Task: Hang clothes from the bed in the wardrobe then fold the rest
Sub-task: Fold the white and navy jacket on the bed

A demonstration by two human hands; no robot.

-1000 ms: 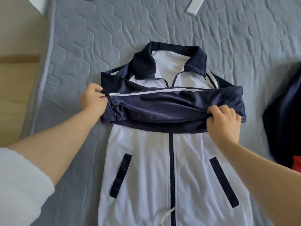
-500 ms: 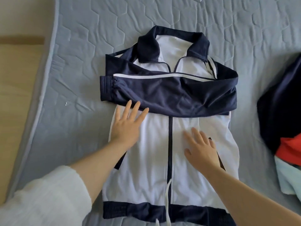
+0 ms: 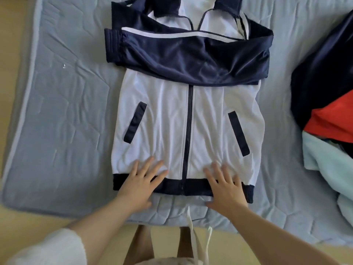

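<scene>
Floor (image 3: 11, 54) strip far left, then the mattress (image 3: 66, 111). No wardrobe in view.

Left hand (image 3: 140, 185): flat, fingers spread, nothing gripped. Fingertips are on the white panel, palm over the navy hem (image 3: 183, 186). Reads as smoothing or pinning the bottom edge ahead of a fold up.

Jacket (image 3: 166, 121): mid-bed, face up, zipped, hem nearest the person. Both sleeves (image 3: 191, 58) are crossed over the chest to make a narrow rectangle, so it looks like it's being folded, not hung. One cuff shows at the left end of that band.

Right hand (image 3: 226, 188): mirrors the left. It lies flat with fingers spread on the white panel, palm on the hem, thumb down on the mattress just below. Its fingertips are a bit motion-blurred. One hand on each side of the zip keeps the front square.

Pile (image 3: 328, 119): navy, red and pale blue pieces at the right of the bed, apart from the jacket. Probably the rest still to sort.

Can't see:
- Collar top, cut by the frame edge.
- Second cuff, buried in the sleeve band.
- Hem under both palms.
- Pile, cut off at right, so no count of garments.
- White cord (image 3: 189, 217) runs off the bed edge below the hem. Can't tell what it belongs to.
</scene>
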